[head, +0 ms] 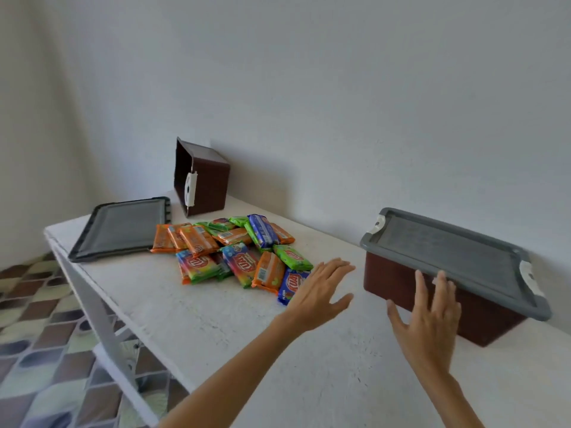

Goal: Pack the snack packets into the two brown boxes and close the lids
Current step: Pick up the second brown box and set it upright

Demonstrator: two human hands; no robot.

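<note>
Head view, snack packets (236, 257) lettered "KUA", left grip (316, 290) spread, right grip (431, 316) spread

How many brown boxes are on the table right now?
2. One box lies tipped on its side at the back by the wall, without a lid; the other box stands at the right with a grey lid on it.

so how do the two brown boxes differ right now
The far box is tipped on its side; the near box stands upright. The far box is open, the loose lid lying flat on the table nearby; the near box wears its fitted lid. Both are brown with white latches.
</note>
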